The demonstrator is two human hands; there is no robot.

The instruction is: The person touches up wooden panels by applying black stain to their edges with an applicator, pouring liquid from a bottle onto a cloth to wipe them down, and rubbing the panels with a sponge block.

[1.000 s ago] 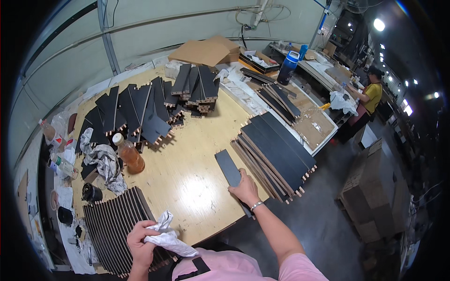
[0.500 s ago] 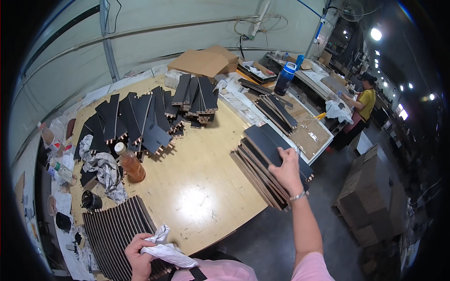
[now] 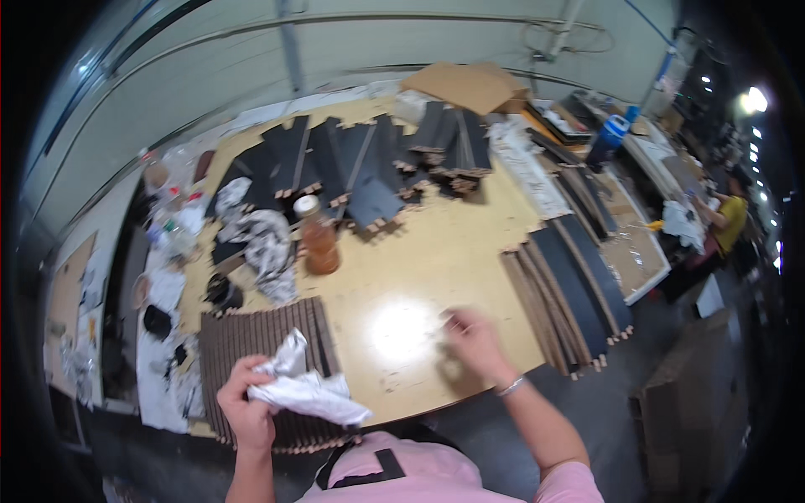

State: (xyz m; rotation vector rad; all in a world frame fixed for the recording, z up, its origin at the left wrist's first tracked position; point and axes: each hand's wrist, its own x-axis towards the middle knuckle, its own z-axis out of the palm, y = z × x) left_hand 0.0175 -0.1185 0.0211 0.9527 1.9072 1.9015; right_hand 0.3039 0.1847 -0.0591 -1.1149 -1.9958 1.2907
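Observation:
A crumpled white cloth (image 3: 310,390) is gripped in my left hand (image 3: 247,402), above a row of dark boards standing on edge (image 3: 260,335) at the table's near left. My right hand (image 3: 480,345) is over the bare right part of the pale wooden table (image 3: 419,369). Motion smears its fingers, and no object shows in them. To the right of that hand, a stack of dark boards (image 3: 579,289) with small pegs at the ends lies at the table's right edge. Some stand on edge and others lie flat.
Many loose dark boards (image 3: 360,163) lie across the table's far side. A bottle of amber liquid (image 3: 319,239), a stained rag (image 3: 264,243) and a small black pot (image 3: 223,291) stand left of centre. Right, a blue-topped bottle (image 3: 608,138) stands near a person in yellow (image 3: 731,222).
My right hand has left the board stack and moved left over the table. The board it touched now lies on the stack. My view has swung left; the left hand keeps the cloth.

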